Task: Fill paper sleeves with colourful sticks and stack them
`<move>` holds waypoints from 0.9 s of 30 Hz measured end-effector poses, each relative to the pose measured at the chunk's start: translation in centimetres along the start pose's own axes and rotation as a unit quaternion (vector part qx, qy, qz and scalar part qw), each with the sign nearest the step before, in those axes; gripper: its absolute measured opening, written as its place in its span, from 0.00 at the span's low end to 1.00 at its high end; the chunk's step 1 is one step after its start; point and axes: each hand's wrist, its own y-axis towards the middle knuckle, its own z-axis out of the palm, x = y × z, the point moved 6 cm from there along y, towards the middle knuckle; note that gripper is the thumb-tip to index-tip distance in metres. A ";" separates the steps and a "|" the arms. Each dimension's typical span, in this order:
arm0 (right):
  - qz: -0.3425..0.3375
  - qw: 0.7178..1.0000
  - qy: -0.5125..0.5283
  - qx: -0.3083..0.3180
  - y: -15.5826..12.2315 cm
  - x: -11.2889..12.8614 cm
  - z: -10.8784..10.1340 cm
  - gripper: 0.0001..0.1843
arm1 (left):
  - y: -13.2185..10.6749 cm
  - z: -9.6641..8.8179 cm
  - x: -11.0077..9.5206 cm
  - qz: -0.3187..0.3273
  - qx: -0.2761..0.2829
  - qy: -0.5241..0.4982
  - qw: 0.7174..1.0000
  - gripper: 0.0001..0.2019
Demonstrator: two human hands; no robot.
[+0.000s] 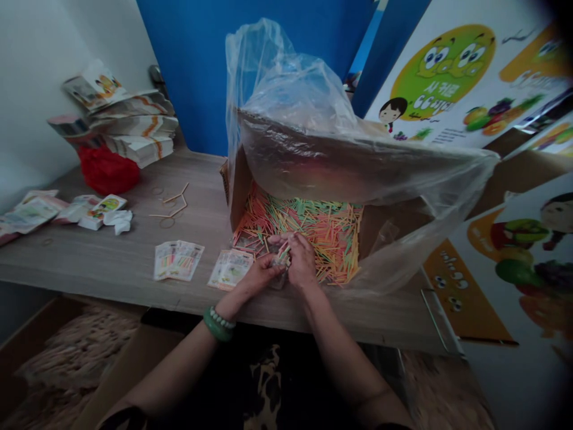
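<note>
we pinch coloured sticks (283,251) between left hand (261,276) and right hand (302,263), at the near side of a plastic-lined cardboard box (239,194), grey wood-grain table (111,263) beneath, blue panel (192,71) behind, white wall (27,89) leftward

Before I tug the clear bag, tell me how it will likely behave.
The bag is probably floppy, since it sags and wrinkles over the edge of the box. It seems light for its size, its film looking thin and see-through. A tug might also shift the sticks, which lie loose in the box.
</note>
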 end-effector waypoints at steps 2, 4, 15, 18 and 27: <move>-0.031 0.999 -0.009 -0.042 0.8 0.6 -1.2 0.20 | -0.2 0.3 0.1 -0.026 0.011 -0.036 0.999 0.21; -0.058 0.994 -0.057 -0.076 1.5 1.2 -2.8 0.21 | -0.5 0.3 0.1 -0.043 0.010 -0.053 0.998 0.22; 0.017 0.961 -0.241 0.136 -3.4 -1.1 0.3 0.11 | -2.5 -3.3 -4.0 0.099 -0.093 0.031 0.990 0.13; 0.019 0.966 -0.227 0.124 -4.2 -1.5 1.5 0.10 | -4.4 -3.9 -3.7 0.090 -0.085 0.049 0.991 0.18; 0.072 0.962 -0.183 0.191 -8.4 -5.0 5.7 0.10 | -10.3 -6.2 -3.8 0.079 -0.134 0.128 0.979 0.16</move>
